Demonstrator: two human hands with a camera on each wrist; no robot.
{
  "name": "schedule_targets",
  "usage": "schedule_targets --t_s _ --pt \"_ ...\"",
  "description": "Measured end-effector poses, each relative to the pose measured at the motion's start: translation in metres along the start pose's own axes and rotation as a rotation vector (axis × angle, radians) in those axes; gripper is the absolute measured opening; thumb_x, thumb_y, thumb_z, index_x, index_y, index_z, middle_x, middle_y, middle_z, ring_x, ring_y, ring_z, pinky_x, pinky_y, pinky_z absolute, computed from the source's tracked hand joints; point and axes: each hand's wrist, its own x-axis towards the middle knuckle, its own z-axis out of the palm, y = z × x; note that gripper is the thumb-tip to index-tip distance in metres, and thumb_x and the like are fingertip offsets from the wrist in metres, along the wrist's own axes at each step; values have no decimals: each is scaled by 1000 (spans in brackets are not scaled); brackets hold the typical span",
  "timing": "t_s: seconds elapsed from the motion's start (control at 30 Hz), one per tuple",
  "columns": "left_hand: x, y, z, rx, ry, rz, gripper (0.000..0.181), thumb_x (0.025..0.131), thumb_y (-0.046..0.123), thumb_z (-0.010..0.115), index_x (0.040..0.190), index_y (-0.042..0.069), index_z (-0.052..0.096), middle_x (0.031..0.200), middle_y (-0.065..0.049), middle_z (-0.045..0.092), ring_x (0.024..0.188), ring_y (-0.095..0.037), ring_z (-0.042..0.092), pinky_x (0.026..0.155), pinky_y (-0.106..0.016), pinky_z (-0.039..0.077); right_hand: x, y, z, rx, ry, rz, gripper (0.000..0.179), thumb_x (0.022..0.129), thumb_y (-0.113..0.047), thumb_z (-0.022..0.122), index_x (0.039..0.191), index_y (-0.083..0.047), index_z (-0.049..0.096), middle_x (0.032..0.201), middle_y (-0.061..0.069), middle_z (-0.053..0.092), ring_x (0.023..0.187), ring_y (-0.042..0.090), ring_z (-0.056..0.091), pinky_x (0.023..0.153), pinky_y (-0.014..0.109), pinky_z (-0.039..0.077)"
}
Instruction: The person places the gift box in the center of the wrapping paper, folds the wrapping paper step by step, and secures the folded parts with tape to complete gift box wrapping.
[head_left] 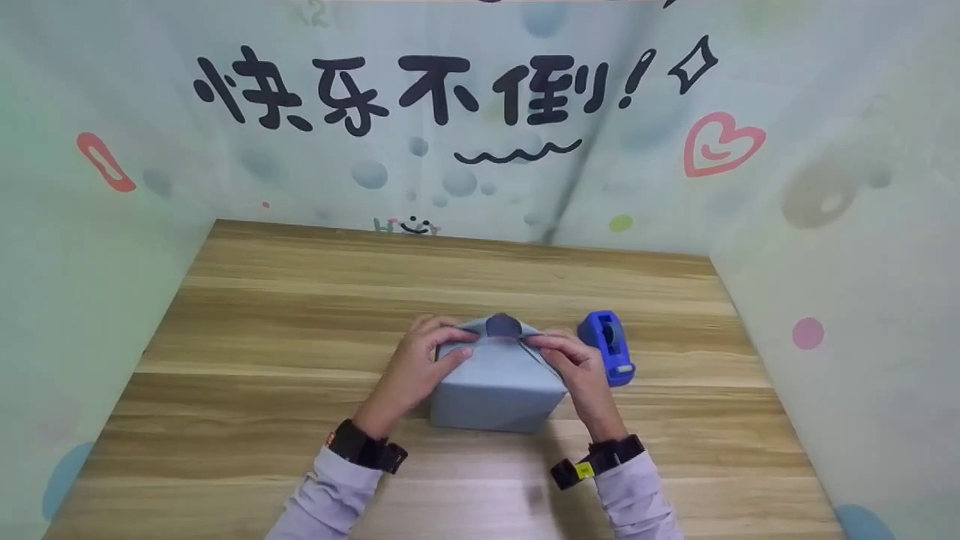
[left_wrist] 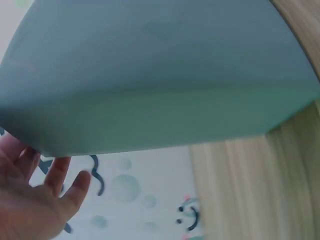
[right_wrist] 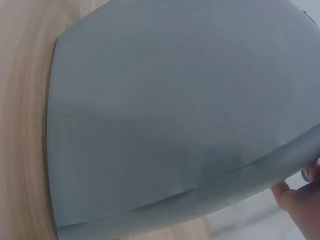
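Observation:
A light grey-blue paper box (head_left: pixel 487 405) stands on the table with its upper panels sloping together. A dark rounded opening (head_left: pixel 503 325) shows at the top, between the two hands. My left hand (head_left: pixel 415 364) pinches the left part of the top edge, thumb in front and fingers behind. On the right part, my right hand (head_left: pixel 583 366) pinches the edge in the same way. The box's side (left_wrist: pixel 160 55) fills much of the left wrist view, with the left hand (left_wrist: pixel 35 195) at its lower corner. In the right wrist view, the right hand (right_wrist: pixel 302 200) is partly cut off.
A blue tape dispenser (head_left: pixel 609 349) stands just right of the box, close beside the right hand. The wooden table (head_left: pixel 285 300) ends at a printed fabric wall (head_left: pixel 315 172) at the back, with more fabric on both sides.

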Motion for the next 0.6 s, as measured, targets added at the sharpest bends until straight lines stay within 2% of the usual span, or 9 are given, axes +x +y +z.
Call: schedule_targets --t_s 0.1,0.2,0.3,0.37,0.43,0.5,0.6 --pt "-4 3 3 126 78 95 13 85 19 67 93 9 70 104 -5 64 109 -24 51 98 -43 40 1 0 0 -16 -4 -78 14 88 -8 60 87 4 69 102 10 68 110 32 54 98 29 41" --pt "-8 3 7 212 138 186 11 86 17 66 91 7 65 99 -4 64 105 -21 55 98 -37 43 1 0 1 17 -11 -108 15 88 -6 60 79 6 62 99 10 70 112 40 51 101 31 39" --pt "-11 3 9 301 185 289 16 86 17 66 97 7 61 96 -3 64 99 -17 59 93 -32 47 1 0 3 71 -12 -112 15 89 -4 59 81 7 54 96 8 71 113 41 51 103 32 39" --pt "-12 3 8 367 192 357 20 85 21 67 98 7 61 93 -2 64 93 -14 60 90 -32 49 0 -1 4 86 -16 -125 11 89 -1 56 83 7 51 94 6 71 112 36 54 103 32 39" --pt "-13 2 5 433 165 404 24 84 28 67 99 10 64 95 -1 64 95 -14 60 93 -34 48 1 -1 4 93 -21 -143 6 89 4 54 84 6 51 93 5 71 110 33 55 103 32 39" --pt "-15 2 2 486 108 429 34 80 38 69 101 11 66 98 -2 62 98 -16 58 95 -36 47 1 -1 4 94 -28 -158 5 88 8 53 84 6 51 92 6 71 108 28 58 103 31 39" --pt "-20 1 -2 540 13 423 46 77 44 70 110 11 64 107 -5 58 106 -19 54 98 -37 45 2 -1 2 76 -44 -183 4 86 11 53 84 8 52 91 10 71 105 25 60 102 29 41"
